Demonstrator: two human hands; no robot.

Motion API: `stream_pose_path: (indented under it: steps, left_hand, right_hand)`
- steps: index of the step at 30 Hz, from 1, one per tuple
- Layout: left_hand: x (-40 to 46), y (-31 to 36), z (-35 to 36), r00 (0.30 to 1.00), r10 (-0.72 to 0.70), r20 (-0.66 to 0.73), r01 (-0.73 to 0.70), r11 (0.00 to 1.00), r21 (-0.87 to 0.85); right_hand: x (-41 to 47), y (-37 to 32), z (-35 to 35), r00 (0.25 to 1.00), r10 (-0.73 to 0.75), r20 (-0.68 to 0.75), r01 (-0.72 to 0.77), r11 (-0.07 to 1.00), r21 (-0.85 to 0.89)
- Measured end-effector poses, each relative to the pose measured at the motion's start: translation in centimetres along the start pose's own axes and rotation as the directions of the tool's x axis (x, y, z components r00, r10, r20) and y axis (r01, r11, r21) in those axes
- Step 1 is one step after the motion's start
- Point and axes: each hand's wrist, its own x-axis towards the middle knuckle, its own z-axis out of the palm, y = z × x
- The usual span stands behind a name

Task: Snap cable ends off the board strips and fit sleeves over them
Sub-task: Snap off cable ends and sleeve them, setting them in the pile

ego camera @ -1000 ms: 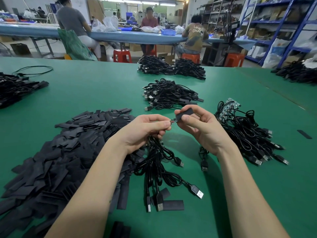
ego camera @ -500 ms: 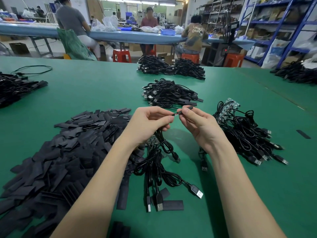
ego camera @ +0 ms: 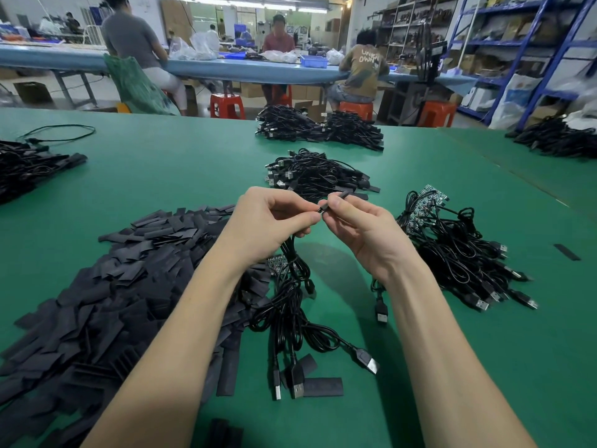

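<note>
Mid-step on sleeving: left hand (ego camera: 274,218) pinching the thin black cable end (ego camera: 321,209), right hand (ego camera: 358,227) pinching the flat black sleeve (ego camera: 339,195) at its mouth, both held above the middle of the green tabletop (ego camera: 161,169). Cable trailing down to a bundle of black USB leads (ego camera: 300,321) (2 or 3 plugs showing). Next, probably: sliding the sleeve on straight, keeping the end aligned
</note>
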Motion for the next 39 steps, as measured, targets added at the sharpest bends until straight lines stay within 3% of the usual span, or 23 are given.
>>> stream_pose_path:
  steps: [5, 22, 27, 39]
  left_hand:
    - [-0.1, 0.2, 0.1, 1.000, 0.004, -0.011, -0.005, 0.996, -0.088]
    - [-0.3, 0.5, 1.2, 1.000, 0.018, -0.003, -0.019, 0.988, -0.150]
    - [-0.1, 0.5, 1.7, 0.999, -0.032, 0.007, 0.033, 0.973, -0.230]
    - [-0.1, -0.4, 1.7, 0.998, -0.043, -0.054, 0.037, 0.993, -0.108]
  right_hand:
    - [0.0, 0.0, -0.1, 0.999, 0.000, 0.033, -0.002, 0.999, 0.048]
    - [-0.5, -0.7, -1.0, 0.996, 0.022, 0.088, -0.007, 0.985, -0.170]
    - [-0.2, -0.3, -0.8, 0.995, -0.102, 0.001, 0.101, 0.989, -0.106]
    - [0.2, 1.2, -0.1, 0.976, -0.205, -0.076, 0.196, 0.974, -0.116]
